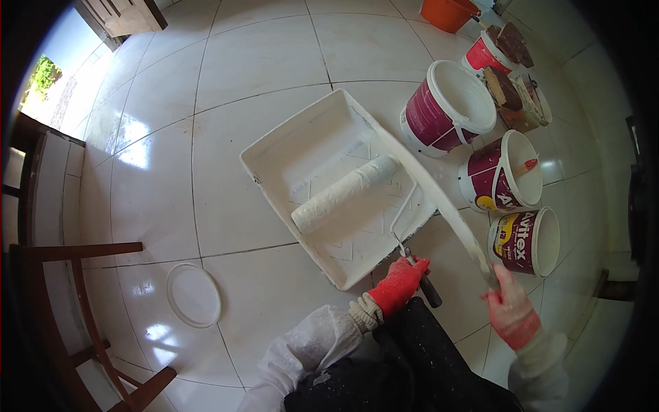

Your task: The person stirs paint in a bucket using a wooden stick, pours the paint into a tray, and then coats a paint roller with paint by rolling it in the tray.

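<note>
My left hand, in a red glove, is closed on the dark handle of a paint roller. The roller's white-coated sleeve lies in a white, paint-smeared tray on the tiled floor. My right hand, its glove red and pinkish, grips the near end of a long, pale, paint-coated stick, which reaches diagonally along the tray's right side toward its far corner. Just right of the stick stand white-and-maroon buckets, one with a red-tipped tool in it.
More buckets, blocks and an orange tub line the right side. A round white lid lies at lower left, beside a wooden chair. An open doorway and wooden door are at upper left.
</note>
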Tool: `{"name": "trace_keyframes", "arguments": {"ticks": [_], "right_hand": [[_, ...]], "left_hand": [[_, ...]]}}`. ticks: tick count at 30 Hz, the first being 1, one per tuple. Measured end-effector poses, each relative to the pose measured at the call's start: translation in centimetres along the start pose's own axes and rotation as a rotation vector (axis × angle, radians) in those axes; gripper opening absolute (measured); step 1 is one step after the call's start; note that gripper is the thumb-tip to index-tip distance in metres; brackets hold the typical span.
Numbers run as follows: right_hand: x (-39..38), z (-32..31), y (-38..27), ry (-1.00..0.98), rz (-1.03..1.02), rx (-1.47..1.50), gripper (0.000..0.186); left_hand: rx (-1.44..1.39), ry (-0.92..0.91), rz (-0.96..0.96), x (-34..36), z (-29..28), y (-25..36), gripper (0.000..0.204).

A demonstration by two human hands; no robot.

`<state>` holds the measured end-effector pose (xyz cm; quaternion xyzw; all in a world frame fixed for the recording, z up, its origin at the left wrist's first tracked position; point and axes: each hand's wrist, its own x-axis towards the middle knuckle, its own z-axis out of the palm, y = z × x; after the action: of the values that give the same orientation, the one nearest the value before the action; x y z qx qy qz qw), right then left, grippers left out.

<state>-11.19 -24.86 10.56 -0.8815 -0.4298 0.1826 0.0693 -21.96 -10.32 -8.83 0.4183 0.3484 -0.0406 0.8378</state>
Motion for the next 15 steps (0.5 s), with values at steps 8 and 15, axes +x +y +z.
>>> {"name": "trace_keyframes", "arguments": {"ticks": [8,15], "right_hand": [[11.4,10.0,-0.8,0.19,-0.25,-0.045,0.064],[10.3,10.5,-1.7,-0.028,-0.222,-0.279,0.071]], "left_hand": [[0.096,0.002,0.025,-0.1,-0.3,-0.5,0.033],[0.236,-0.062,0.142,0.3,-1.0,-1.0,0.033]]}}
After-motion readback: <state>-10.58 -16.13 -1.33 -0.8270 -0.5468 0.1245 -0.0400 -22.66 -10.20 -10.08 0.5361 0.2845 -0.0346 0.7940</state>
